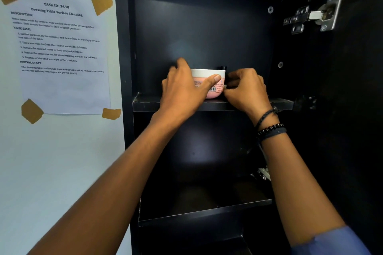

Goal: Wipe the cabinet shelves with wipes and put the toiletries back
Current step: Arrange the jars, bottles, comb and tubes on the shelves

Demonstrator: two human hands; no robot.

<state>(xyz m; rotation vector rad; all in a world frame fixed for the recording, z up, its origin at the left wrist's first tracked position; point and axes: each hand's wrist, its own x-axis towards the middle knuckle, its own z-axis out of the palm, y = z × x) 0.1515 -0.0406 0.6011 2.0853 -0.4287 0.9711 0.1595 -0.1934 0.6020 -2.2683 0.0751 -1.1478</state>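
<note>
A pink jar with a white lid [209, 73] stands on the upper shelf [279, 103] of a black cabinet. My left hand [184, 87] wraps round the jar's left side, thumb across its front. Just right of the jar, my right hand [245, 87] has its fingers curled round a small dark item [222, 68]. Only the black top of that item shows behind the jar. No wipe is visible.
A lower shelf [205, 213] sits below, dark and dim. The open cabinet door with a metal hinge [315, 14] stands at the right. A taped paper sheet [60, 47] hangs on the white wall to the left of the cabinet.
</note>
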